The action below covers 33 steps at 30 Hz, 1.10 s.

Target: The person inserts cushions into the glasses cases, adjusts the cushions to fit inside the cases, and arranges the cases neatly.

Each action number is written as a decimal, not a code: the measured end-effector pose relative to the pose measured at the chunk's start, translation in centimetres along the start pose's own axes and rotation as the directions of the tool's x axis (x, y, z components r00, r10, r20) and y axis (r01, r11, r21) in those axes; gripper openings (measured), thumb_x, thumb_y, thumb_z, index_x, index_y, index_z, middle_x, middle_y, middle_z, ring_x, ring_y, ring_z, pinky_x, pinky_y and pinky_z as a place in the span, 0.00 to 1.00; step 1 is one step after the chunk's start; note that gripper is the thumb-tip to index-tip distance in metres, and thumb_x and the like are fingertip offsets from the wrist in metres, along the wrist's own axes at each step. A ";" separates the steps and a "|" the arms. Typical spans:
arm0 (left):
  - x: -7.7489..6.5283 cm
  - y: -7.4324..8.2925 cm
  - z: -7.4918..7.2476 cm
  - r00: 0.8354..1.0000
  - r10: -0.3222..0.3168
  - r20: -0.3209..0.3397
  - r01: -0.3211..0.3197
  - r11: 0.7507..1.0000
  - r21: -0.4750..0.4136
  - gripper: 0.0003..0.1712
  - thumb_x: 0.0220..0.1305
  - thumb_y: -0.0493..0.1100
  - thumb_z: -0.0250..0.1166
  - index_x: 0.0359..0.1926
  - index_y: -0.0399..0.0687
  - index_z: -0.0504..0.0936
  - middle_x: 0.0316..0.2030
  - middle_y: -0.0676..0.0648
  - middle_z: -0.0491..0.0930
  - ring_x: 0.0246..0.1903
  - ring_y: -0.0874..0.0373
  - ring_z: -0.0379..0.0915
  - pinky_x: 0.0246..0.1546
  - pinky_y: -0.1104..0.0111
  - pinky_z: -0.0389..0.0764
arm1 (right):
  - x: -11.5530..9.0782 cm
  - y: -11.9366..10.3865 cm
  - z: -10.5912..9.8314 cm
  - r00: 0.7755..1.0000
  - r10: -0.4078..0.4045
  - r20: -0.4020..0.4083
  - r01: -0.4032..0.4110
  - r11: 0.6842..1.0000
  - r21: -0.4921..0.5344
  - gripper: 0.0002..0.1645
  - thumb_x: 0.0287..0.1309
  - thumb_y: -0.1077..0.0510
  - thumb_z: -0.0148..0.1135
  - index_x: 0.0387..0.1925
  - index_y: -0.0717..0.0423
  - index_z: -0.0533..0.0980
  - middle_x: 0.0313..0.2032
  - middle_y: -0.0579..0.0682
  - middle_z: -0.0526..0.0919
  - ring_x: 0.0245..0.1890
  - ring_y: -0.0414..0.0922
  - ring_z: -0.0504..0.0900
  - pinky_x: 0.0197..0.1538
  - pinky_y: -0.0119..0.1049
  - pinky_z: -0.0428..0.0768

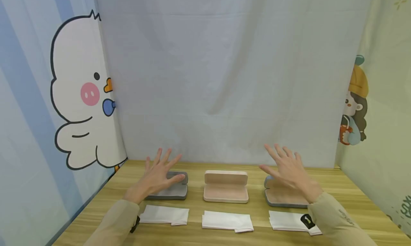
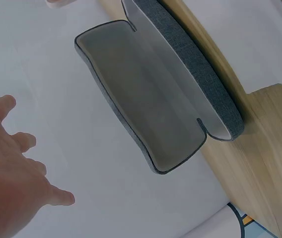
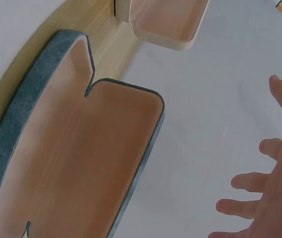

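Observation:
My left hand (image 1: 158,176), fingers spread and holding nothing, hovers over a grey glasses case (image 1: 170,192) that stands with its lid up. On the other side my right hand (image 1: 287,169) is likewise spread out above a blue glasses case (image 1: 282,199) with a peach lining. Between them sits a pale pink glasses case (image 1: 226,193), lid raised. In the left wrist view the grey case's inside (image 2: 141,94) shows bare lining. The right wrist view shows the blue case's lining (image 3: 96,148) with nothing on it.
In front of the cases lie three folded white cloths: a left one (image 1: 165,215), a middle one (image 1: 227,221) and a right one (image 1: 285,221). A grey curtain (image 1: 221,78) hangs behind the wooden table (image 1: 196,235), with printed curtains at both sides.

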<state>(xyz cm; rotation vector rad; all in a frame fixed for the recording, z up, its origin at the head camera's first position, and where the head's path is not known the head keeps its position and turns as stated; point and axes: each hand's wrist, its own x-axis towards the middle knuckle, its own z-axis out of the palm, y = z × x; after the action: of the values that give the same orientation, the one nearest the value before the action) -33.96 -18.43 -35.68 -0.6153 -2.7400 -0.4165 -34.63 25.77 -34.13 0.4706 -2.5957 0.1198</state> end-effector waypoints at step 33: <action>-2.6 -3.0 -1.3 0.999 -0.047 -0.026 0.047 0.999 -0.010 0.44 0.61 0.66 0.59 0.72 0.51 0.61 0.71 0.28 0.54 0.68 0.24 0.50 0.63 0.30 0.56 | 2.2 -6.8 2.1 0.994 -0.105 0.039 0.098 0.983 0.157 0.47 0.59 0.30 0.54 0.73 0.45 0.56 0.59 0.61 0.74 0.55 0.59 0.73 0.53 0.58 0.75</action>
<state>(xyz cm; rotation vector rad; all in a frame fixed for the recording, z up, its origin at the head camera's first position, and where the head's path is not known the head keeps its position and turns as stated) -32.80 -22.45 -36.02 -0.5450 -2.7332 -0.4451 -35.00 18.43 -34.96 0.6684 -2.6135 0.2797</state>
